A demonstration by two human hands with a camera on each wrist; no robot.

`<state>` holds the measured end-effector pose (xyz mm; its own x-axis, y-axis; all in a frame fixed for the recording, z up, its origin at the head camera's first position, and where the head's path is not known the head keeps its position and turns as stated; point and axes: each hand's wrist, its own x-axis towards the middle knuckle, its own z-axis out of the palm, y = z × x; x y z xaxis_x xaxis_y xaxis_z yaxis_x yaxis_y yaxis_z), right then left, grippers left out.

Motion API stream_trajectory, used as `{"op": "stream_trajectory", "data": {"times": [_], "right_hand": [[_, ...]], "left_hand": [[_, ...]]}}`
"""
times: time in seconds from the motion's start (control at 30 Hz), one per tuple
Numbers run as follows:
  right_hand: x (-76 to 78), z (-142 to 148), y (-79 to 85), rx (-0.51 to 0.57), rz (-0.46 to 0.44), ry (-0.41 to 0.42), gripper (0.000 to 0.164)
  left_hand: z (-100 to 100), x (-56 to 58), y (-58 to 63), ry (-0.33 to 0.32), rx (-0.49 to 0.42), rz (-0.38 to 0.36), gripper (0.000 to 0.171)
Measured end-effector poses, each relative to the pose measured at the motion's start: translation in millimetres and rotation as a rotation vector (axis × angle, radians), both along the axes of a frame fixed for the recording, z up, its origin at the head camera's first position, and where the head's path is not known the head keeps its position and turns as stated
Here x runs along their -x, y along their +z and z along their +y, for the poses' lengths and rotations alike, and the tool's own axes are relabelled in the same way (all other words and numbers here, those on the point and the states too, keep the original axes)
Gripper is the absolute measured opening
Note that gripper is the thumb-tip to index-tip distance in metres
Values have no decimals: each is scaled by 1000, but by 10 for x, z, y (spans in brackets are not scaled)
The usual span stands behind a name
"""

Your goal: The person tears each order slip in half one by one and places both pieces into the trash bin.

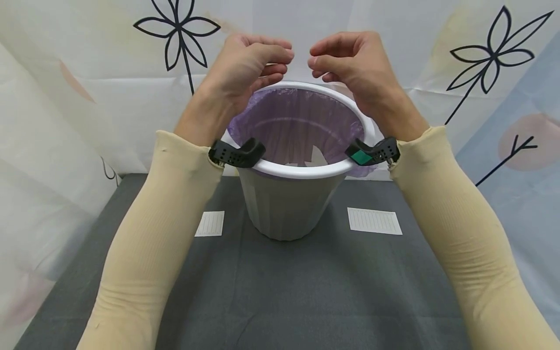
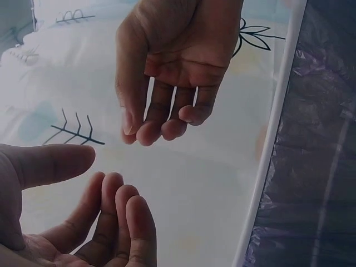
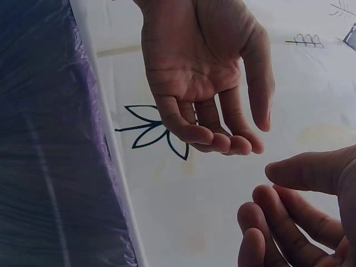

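Both hands hover above the far rim of a white trash bin, with a small gap between their fingertips. The left hand is empty, its fingers loosely bent and thumb apart from them in the left wrist view. Facing it, the right hand is likewise empty, with relaxed, slightly bent fingers. A purple plastic bag lines the bin and folds over its rim. Inside lie white paper pieces, partly hidden by the near rim.
On the dark grey tablecloth, a lined white paper slip lies left of the bin and another lined slip to its right. A patterned white curtain hangs close behind the bin.
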<state>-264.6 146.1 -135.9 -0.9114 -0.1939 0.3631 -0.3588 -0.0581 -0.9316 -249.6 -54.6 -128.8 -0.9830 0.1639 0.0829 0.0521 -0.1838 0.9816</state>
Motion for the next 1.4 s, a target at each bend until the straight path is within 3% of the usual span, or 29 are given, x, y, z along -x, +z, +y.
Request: {"op": "stream_trajectory", "data": {"times": [0.17, 0.33, 0.47, 0.63, 0.9, 1.03, 1.17, 1.4], "right_hand": [[-148, 51, -19, 9, 30, 14, 11], [-381, 113, -68, 8, 100, 67, 15], [-565, 144, -142, -13, 171, 122, 15], [-771, 158, -277, -28, 199, 146, 15], [-1092, 200, -497, -40, 268, 97, 18], [-1261, 222, -591, -31, 265, 105, 19], [-1405, 223, -712, -33, 261, 100, 19], [-1528, 196, -913, 39, 364, 154, 15]], "left_hand": [[-40, -146, -8, 0, 9, 53, 20], [-96, -395, -68, -11, 20, 140, 18], [-163, -613, -158, -28, 36, 224, 17], [-281, -870, -326, -77, 16, 308, 14], [-488, -1248, -650, -128, 40, 345, 19], [-584, -1377, -809, -106, 56, 367, 21], [-667, -1473, -954, -44, 93, 353, 21], [-834, -1543, -1272, 9, 168, 291, 22]]}}
